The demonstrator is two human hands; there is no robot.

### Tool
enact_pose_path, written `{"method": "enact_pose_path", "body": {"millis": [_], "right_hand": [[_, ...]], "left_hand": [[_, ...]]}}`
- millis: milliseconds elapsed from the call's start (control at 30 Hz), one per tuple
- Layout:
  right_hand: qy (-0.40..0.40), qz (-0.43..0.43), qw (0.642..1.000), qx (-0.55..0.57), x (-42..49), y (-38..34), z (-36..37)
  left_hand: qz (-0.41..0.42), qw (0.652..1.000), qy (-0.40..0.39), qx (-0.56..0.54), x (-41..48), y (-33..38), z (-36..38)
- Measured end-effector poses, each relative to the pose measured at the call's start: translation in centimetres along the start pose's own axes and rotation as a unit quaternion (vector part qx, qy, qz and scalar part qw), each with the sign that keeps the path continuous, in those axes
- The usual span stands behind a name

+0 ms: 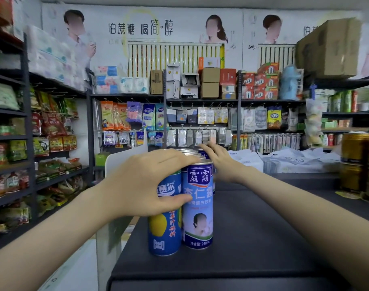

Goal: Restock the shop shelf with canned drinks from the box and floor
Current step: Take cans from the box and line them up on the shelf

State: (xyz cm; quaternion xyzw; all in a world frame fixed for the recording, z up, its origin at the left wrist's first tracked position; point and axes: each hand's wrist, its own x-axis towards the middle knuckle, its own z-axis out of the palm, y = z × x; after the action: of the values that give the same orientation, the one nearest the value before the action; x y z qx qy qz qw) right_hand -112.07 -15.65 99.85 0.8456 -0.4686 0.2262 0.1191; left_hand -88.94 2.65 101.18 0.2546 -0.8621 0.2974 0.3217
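Two tall cans stand side by side on a dark shelf top (253,238): a blue juice can (164,234) with a yellow fruit on it, and a light blue almond drink can (197,217) to its right. More cans (187,153) line up behind them, mostly hidden. My left hand (150,181) grips the top of the juice can, fingers laid over the can lids and thumb across the front. My right hand (219,162) reaches past the almond can, its straight fingers touching the right side of the rear cans.
Stacked gold cans (355,162) stand at the shelf top's right edge. White plastic-wrapped packs (288,162) lie beyond it. Snack shelves (53,127) line the left, hanging goods the back wall. A large cardboard box (330,49) sits high on the right.
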Motion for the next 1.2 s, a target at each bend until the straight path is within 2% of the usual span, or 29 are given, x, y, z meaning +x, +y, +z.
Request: {"method": "enact_pose_path", "body": {"millis": [133, 400, 600, 800, 933, 1067, 1200], "right_hand": [[0.032, 0.011, 0.999, -0.015, -2.5, -0.8, -1.2], [0.033, 0.047, 0.997, -0.054, -10.8, -3.8, -4.4], [0.068, 0.059, 0.993, -0.076, -16.9, -7.6, -7.1], [0.121, 0.045, 0.991, -0.031, -23.5, -11.7, -9.1], [0.140, 0.019, 0.990, 0.015, -29.1, -15.2, -8.8], [0.112, -0.015, 0.992, 0.049, -34.5, -19.0, -7.1], [0.069, -0.038, 0.991, 0.111, -38.2, -23.8, -4.4]], "left_hand": [[-0.004, 0.999, 0.013, 0.046, 0.0, 0.4, 0.0], [-0.028, 0.990, 0.020, 0.136, -0.5, 1.5, -0.3], [-0.026, 0.993, -0.025, 0.112, -1.5, 4.8, -1.9], [-0.038, 0.993, -0.037, 0.101, -4.5, 10.3, -5.0], [-0.081, 0.994, -0.040, 0.059, -7.8, 15.2, -6.2], [-0.126, 0.991, -0.045, 0.009, -12.4, 20.5, -6.8], [-0.183, 0.979, -0.091, -0.021, -19.3, 25.3, -8.4]]}}
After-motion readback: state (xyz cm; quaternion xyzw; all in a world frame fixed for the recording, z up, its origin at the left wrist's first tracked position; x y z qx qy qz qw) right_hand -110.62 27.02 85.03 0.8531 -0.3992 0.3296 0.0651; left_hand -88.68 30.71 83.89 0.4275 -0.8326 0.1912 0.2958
